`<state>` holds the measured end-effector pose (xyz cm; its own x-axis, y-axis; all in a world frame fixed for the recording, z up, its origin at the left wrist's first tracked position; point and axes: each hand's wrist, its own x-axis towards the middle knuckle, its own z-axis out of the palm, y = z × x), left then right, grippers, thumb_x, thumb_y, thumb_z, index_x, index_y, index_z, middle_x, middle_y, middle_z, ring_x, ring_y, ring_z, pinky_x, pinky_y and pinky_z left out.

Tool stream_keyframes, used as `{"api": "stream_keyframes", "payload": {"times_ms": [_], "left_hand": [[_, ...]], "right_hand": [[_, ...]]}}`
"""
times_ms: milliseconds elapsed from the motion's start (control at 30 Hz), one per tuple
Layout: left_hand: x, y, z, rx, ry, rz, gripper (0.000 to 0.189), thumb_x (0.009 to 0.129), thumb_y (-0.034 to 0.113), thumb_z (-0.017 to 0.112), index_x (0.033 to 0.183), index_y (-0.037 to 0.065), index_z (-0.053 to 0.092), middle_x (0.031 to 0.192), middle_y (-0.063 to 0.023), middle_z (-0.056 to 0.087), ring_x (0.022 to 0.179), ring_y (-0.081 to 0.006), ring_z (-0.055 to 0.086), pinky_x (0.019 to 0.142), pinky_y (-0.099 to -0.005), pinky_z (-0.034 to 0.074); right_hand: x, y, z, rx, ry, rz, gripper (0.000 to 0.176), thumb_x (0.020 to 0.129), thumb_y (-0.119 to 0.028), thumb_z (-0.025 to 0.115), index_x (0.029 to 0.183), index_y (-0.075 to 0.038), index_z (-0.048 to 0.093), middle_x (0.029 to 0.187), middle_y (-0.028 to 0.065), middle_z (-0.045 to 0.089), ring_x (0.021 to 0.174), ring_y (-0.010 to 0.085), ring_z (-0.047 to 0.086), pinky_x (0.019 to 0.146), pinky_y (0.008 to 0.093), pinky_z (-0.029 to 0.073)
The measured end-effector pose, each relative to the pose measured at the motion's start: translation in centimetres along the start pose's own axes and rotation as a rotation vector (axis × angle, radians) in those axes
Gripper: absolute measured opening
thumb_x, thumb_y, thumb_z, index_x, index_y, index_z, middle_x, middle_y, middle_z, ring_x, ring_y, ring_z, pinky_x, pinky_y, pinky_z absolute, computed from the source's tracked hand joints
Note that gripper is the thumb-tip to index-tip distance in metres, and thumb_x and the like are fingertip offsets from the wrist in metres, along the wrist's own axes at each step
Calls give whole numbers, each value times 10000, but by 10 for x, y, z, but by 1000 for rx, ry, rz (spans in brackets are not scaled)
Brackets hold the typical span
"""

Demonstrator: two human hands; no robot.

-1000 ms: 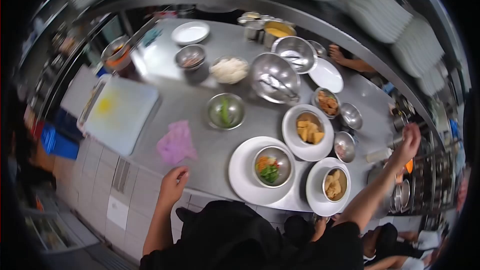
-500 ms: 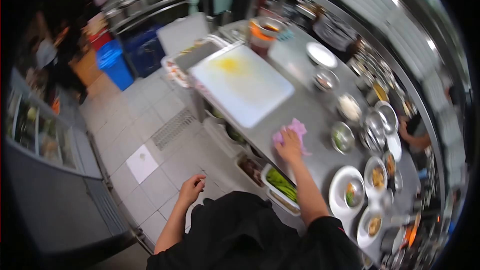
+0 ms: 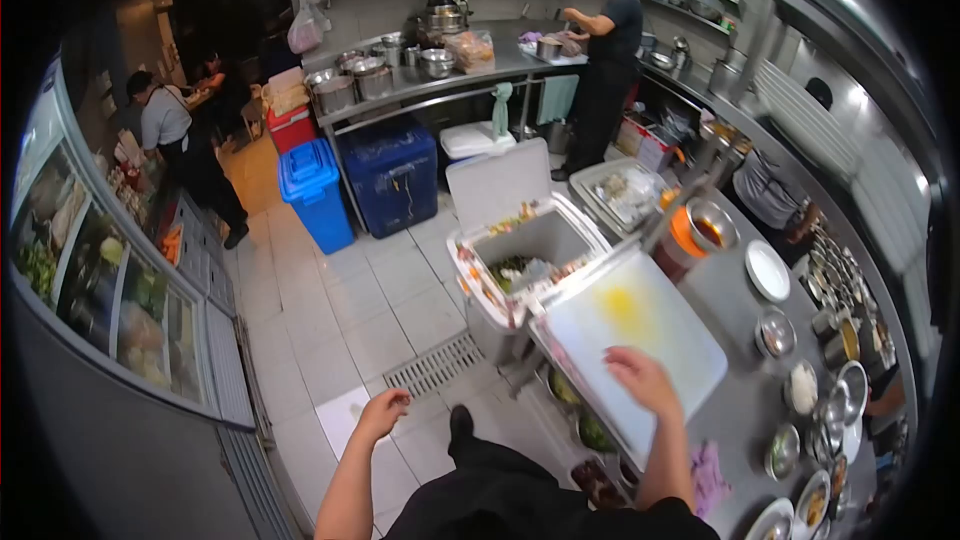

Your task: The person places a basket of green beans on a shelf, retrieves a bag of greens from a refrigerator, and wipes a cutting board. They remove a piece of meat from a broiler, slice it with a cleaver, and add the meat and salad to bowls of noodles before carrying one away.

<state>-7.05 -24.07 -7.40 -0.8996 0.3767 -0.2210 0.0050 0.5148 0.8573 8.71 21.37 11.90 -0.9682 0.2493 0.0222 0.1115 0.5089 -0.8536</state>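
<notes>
My right hand [image 3: 643,378] hovers over the white cutting board [image 3: 668,340], its fingers stretched out and slightly blurred, with nothing in them. A yellow stain marks the board's far part. Behind my right wrist, a crumpled pink cloth [image 3: 708,478] lies on the steel table [image 3: 735,380]. My left hand [image 3: 383,414] hangs above the tiled floor, fingers loosely bent and nothing seen in them. Beyond the board stands a white bin [image 3: 480,285] with its lid up and food scraps inside and along its rim.
Metal bowls [image 3: 775,332] and a white plate [image 3: 768,271] stand on the table's right side. An orange container [image 3: 680,240] is at its far end. Blue bins [image 3: 316,195] line the back. One person [image 3: 606,50] works at the rear counter, another [image 3: 172,130] at left.
My right hand has let go of the pink cloth and moved forward over the board. The view has swung up and left, bringing the open bin and rear counter into sight.
</notes>
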Motion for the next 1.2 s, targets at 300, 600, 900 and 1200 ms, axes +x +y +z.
{"api": "stream_keyframes", "payload": {"times_ms": [300,600,900,1200], "left_hand": [[-28,-221,-114,804,-538,-448,208,763,254,603,840,93,709,935,-152,673,859,-264,647,748,-405,514],[170,-253,-146,179,-259,-713,182,757,221,628,828,62,684,859,-131,672,759,-244,650,668,-409,518],[655,-245,-380,636,-423,-252,61,786,111,624,759,64,594,571,-98,595,464,-192,581,427,-354,471],[904,-62,-403,186,100,-308,141,841,198,587,921,82,591,699,-63,621,539,-167,588,484,-328,480]], "right_hand": [[260,-73,198,-143,-637,-269,393,902,-280,565,1227,-60,543,1111,130,627,981,249,621,834,335,494],[483,-83,255,-103,-464,-194,329,888,-230,592,1163,-50,583,1035,124,651,912,242,642,794,323,509],[661,-147,184,-198,-41,112,299,878,-186,608,1139,-38,601,1059,146,648,915,261,648,773,335,527],[864,-135,81,-216,124,-17,246,877,-155,608,1099,-49,616,930,111,677,804,211,644,701,306,502]]}}
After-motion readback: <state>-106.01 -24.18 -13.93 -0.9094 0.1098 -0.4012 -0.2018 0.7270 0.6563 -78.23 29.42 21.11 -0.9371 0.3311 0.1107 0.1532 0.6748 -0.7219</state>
